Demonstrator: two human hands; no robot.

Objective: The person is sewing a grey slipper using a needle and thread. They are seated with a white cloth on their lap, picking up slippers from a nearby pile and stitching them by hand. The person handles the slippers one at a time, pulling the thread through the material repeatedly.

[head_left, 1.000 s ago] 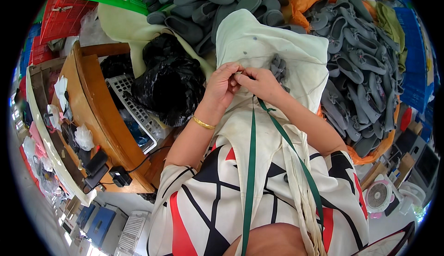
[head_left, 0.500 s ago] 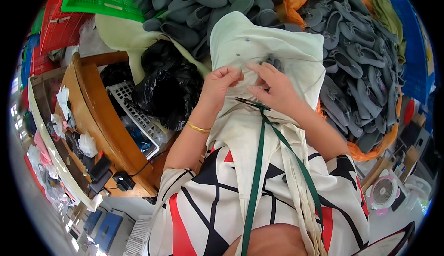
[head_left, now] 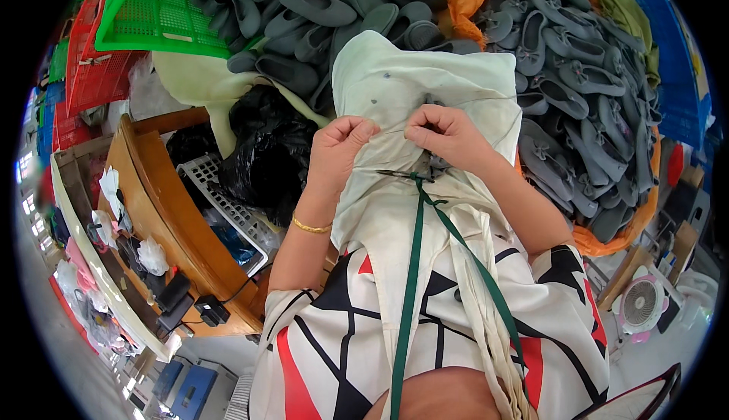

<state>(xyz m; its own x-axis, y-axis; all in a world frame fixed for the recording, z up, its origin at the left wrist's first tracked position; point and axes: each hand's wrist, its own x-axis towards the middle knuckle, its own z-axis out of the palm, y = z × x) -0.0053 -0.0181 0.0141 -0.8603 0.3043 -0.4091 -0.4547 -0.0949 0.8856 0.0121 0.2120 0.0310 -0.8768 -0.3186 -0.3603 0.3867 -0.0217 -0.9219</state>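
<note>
Pinching fingertips together, the left hand (head_left: 338,150) and right hand (head_left: 449,140) hover apart over the pale cloth (head_left: 463,78), any grip too fine to tell, scissors (head_left: 396,173) lying unheld just below, handiwork seemingly unfinished, amount left unclear.

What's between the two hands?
Head view: pale cloth shows beneath the gap from left hand to right hand; whether a thread spans it, I can't tell.

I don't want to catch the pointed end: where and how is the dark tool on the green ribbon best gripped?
Pinch the dark tool at its ribboned end, probably from the right: it lies crosswise on the pale cloth, narrow point leftward, with the green ribbon attached toward its right end.
</note>
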